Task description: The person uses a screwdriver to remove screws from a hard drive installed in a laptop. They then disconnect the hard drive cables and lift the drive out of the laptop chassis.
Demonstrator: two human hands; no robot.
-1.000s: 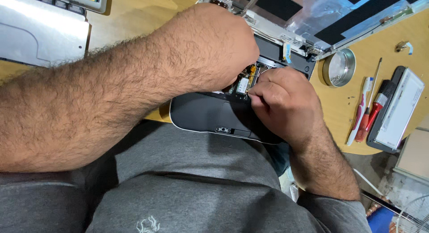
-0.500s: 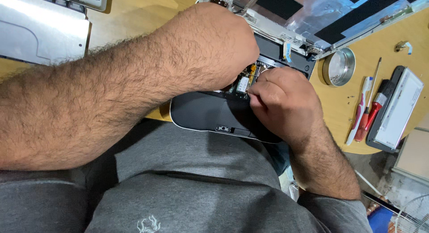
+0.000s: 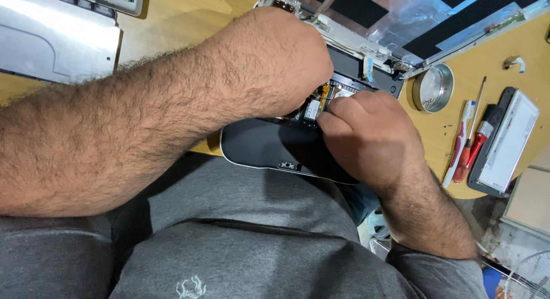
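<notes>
An opened laptop lies at the near edge of a wooden table, its black base toward me and its stripped lid behind. A bit of green circuit board shows between my hands. My left hand is a closed fist over the laptop's inside, gripping a thin metal tool whose shaft sticks out past the knuckles. My right hand rests on the base with fingers curled tight and its fingertips pressed at the board. What lies under those fingertips is hidden.
A round metal tin sits right of the laptop. Beyond it are a red-handled screwdriver, a white-handled tool and a flat black-and-white case. A silver laptop part lies far left. My grey-clothed lap fills the bottom.
</notes>
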